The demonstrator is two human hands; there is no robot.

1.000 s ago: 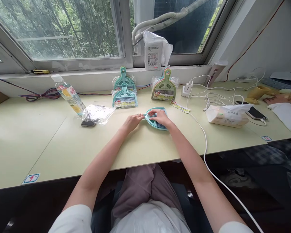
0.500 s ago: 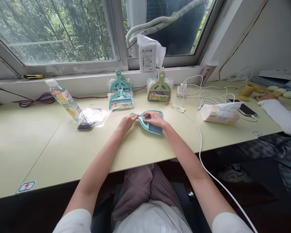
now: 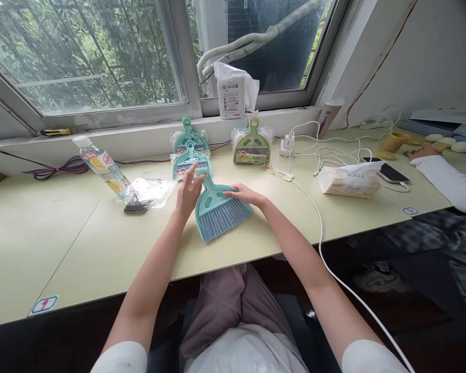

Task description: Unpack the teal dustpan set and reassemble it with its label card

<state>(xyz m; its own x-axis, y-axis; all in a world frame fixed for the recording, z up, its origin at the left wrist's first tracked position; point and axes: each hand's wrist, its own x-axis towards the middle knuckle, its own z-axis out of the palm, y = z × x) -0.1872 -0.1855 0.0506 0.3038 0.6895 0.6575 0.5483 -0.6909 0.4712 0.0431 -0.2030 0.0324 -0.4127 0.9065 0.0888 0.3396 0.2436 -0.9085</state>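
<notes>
A mint-green dustpan (image 3: pixel 199 228) with a matching hand brush (image 3: pixel 223 217) nested in it is held over the table in front of me, handle pointing away and grey-blue bristles toward me. My right hand (image 3: pixel 244 195) grips the set's right edge, thumb on top and the other fingers partly hidden. My left hand (image 3: pixel 189 192) is beside the handle on the left, fingers spread and raised; whether it touches the handle I cannot tell. Just behind stand wrapped teal brush-and-dustpan sets (image 3: pixel 190 155), and a wrapped olive-green set (image 3: pixel 252 142) is to their right.
A tilted drink bottle (image 3: pixel 103 166), crumpled clear plastic (image 3: pixel 151 190) and a dark phone (image 3: pixel 135 207) lie left. On the right are a cardboard tag (image 3: pixel 277 173), a tissue pack (image 3: pixel 349 181), white cables (image 3: pixel 321 228) and another person's sleeved arm (image 3: pixel 446 178).
The brush-and-dustpan set has turned from lying sideways, bristles right, to handle-away with bristles toward me. My left hand has come off the handle and spread its fingers.
</notes>
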